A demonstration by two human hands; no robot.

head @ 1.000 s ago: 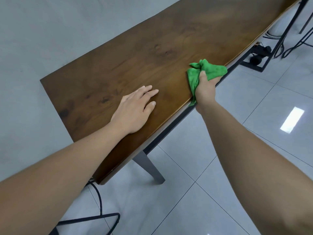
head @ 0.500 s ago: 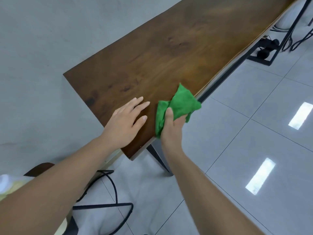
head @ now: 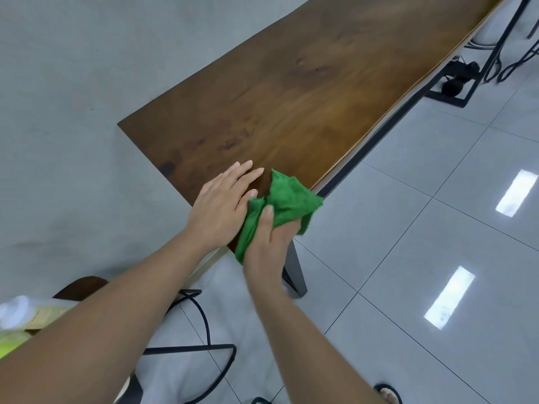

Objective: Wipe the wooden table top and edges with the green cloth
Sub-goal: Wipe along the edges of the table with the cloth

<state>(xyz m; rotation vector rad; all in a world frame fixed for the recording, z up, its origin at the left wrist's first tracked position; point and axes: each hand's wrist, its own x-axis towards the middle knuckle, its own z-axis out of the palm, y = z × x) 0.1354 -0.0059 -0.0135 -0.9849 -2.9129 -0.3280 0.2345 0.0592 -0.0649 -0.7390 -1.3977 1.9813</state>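
Observation:
A long dark wooden table (head: 306,91) runs from the near left to the far right, against a grey wall. My right hand (head: 269,246) grips a crumpled green cloth (head: 287,204) wrapped over the table's near corner. My left hand (head: 221,208) lies flat on the top beside it, fingers spread, its fingertips touching the cloth. The corner itself is hidden under the cloth and my hands.
A black metal table leg (head: 294,272) drops below the corner. A black wire-frame stool (head: 204,333) stands at lower left. Cables and a black frame (head: 458,83) lie under the table's far end. Glossy grey floor tiles (head: 408,258) spread to the right. A sandalled foot (head: 389,393) shows at the bottom.
My right hand has slid the cloth along the front edge from mid-table to the near corner. The left hand stayed flat on the top and now meets the cloth.

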